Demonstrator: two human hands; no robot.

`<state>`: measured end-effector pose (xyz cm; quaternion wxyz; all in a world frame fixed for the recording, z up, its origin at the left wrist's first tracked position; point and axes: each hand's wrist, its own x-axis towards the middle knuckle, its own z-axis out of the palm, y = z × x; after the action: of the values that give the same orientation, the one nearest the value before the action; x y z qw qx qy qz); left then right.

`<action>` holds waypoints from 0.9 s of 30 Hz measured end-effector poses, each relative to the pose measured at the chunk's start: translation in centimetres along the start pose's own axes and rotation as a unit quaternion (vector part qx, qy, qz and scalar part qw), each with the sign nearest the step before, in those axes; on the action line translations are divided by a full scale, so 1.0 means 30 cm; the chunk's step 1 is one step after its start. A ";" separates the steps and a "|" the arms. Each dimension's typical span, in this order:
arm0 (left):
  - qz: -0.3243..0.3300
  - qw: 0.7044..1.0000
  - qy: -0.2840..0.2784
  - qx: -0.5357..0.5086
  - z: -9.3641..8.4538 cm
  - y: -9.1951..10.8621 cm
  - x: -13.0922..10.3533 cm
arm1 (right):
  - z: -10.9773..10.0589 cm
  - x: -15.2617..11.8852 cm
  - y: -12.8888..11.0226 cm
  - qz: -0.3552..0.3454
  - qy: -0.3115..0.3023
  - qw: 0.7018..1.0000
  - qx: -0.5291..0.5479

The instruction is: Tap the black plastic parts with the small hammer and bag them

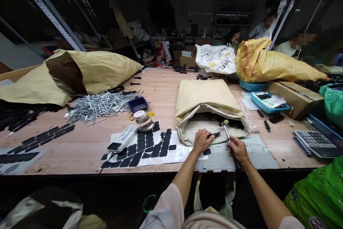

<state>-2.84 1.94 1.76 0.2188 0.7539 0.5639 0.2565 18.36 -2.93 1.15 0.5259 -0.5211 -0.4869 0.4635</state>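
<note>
My left hand point(202, 140) is closed on a small black part point(214, 135) at the mouth of an open paper sack point(209, 91). Its fingers pinch one end, and the part points to the right. My right hand point(238, 150) wraps round the black handle of a small hammer point(227, 134). The hammer's head, with a yellowish face, is raised in front of the sack's opening. Dark pieces lie inside the sack, mostly in shadow. Below both hands is a grey sheet point(241, 159) on the table's front edge.
Left of the sack are black pads point(139, 147) in rows, a white device point(124, 139), a lidded jar point(144, 121), a blue tray point(138, 104) and a heap of metal rods point(96, 107). To the right are a blue basket point(284, 108), a carton point(297, 96) and a calculator point(317, 141).
</note>
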 end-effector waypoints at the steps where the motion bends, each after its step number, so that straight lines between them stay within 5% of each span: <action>1: 0.003 1.000 0.004 -0.003 -0.006 0.007 -0.002 | 0.000 0.001 -0.007 0.001 0.005 1.000 0.006; 5: 0.042 0.998 0.044 -0.020 -0.036 0.061 -0.065 | 0.001 0.001 -0.025 0.013 0.019 0.999 0.027; 8: 0.131 0.989 0.058 -0.033 -0.034 0.099 -0.203 | -0.001 0.004 -0.019 0.015 0.024 0.999 0.039; 11: 0.217 0.975 0.039 -0.015 0.010 0.094 -0.377 | -0.002 0.008 -0.008 0.010 0.023 0.999 0.037; 15: 0.239 0.967 0.017 0.088 0.104 0.042 -0.525 | -0.001 0.012 0.009 0.009 0.021 0.999 0.035; 21: 0.190 0.973 0.048 0.122 0.195 0.023 -0.536 | -0.001 0.011 0.038 -0.007 0.007 1.000 0.023; 27: 0.205 0.965 0.098 0.127 0.202 0.039 -0.552 | 0.005 0.003 0.037 0.000 0.006 1.000 0.001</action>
<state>-1.98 -14.57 -4.53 0.0073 0.8462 0.4440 0.2947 18.25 -2.78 0.04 0.5292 -0.5236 -0.4831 0.4608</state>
